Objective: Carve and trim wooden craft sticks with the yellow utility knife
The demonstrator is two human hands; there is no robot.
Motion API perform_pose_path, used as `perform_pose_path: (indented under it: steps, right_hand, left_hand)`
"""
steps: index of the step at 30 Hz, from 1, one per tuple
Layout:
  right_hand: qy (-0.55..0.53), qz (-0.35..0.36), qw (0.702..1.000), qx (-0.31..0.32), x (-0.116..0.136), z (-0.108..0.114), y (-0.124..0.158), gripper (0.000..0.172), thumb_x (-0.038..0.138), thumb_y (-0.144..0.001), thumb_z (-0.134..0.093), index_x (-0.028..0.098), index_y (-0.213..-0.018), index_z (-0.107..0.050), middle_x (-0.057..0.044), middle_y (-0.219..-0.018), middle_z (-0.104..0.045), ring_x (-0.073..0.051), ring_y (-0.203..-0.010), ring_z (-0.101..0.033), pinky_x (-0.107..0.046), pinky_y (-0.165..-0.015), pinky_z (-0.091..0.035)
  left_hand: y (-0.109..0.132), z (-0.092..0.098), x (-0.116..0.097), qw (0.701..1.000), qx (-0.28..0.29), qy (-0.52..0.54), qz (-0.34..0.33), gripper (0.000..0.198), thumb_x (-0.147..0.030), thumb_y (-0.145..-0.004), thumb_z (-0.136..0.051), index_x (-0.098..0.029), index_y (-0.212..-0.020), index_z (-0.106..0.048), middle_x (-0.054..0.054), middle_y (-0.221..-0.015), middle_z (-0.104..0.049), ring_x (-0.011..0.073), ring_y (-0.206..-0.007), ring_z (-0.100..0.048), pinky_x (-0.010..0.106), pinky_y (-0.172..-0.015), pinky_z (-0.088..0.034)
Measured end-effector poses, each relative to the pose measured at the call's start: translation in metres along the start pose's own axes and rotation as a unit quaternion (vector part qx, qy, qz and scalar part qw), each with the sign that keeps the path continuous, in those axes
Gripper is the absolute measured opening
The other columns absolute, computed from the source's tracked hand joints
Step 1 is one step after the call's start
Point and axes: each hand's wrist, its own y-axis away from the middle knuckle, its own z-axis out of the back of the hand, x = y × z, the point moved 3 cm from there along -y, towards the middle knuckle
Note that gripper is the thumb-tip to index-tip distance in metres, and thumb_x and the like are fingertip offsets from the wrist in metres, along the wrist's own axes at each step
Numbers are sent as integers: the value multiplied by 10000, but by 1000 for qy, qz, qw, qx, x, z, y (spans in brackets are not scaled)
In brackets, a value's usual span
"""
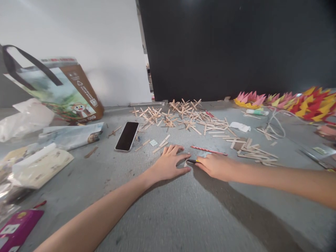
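Note:
My left hand (169, 161) lies flat on the grey table (168, 213) with its fingers spread, pressing on something small near its fingertips that I cannot make out. My right hand (216, 165) is closed around a small black-and-yellow tool (193, 161), its tip pointing left towards my left fingers. A red striped pencil (208, 151) lies just beyond my right hand. A heap of glued wooden stick crosses (178, 113) and loose sticks (252, 148) spreads across the far side of the table.
A black phone (127, 136) lies face up to the left. A printed bag (65, 92), plastic wrappers (39, 164) and a magenta pack (17, 227) crowd the left side. Pink, red and yellow folded paper shapes (296, 101), a glue tube (257, 112) and a white cord (275, 124) sit far right.

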Motion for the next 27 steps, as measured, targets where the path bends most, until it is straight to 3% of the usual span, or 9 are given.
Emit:
perform_pose_path:
  steps: [4,13,17,23,27]
  right_hand:
    - [-4,-10,1000,-9,-2,-1,2,387,384,-1099,-366,188,-1038,-693,-75,-735,-746,-227,-614,-716,-280,-538,-335]
    - [-10,3,1000,6,2,7,0,347,352,-1078,-413,204,-1021,-722,-70,-747,-748,-223,-639,-717,-281,-554,-328]
    - [-33,-14,998,43,3,20,-7,360,340,-1049,-439,200,-945,-754,-95,-836,-765,-220,-720,-715,-282,-590,-345]
    - [-77,-10,989,123,1,35,-17,334,334,-1009,-473,179,-862,-730,-77,-764,-722,-172,-609,-624,-272,-547,-317]
    - [-89,-81,976,180,1,34,-16,429,396,-1039,-396,123,-970,-720,-93,-701,-700,-157,-437,-562,-281,-498,-342]
  left_hand:
    - [1,-2,2,1000,0,3,-3,520,-585,-936,-655,-367,-1407,-646,99,-1466,-539,331,-1367,-464,540,-1164,-349]
    - [0,-3,4,1000,5,8,1,527,-580,-925,-674,-367,-1406,-649,91,-1517,-526,331,-1407,-453,535,-1186,-338]
    - [0,-3,4,1000,9,2,-4,518,-594,-941,-643,-356,-1400,-652,92,-1529,-519,326,-1398,-458,540,-1184,-333]
    - [-1,-3,3,1000,6,0,-9,518,-610,-935,-642,-370,-1394,-654,88,-1516,-523,333,-1395,-447,547,-1171,-342]
    - [-1,-2,2,1000,8,1,-13,522,-617,-932,-643,-368,-1391,-650,90,-1501,-531,326,-1383,-457,536,-1170,-339]
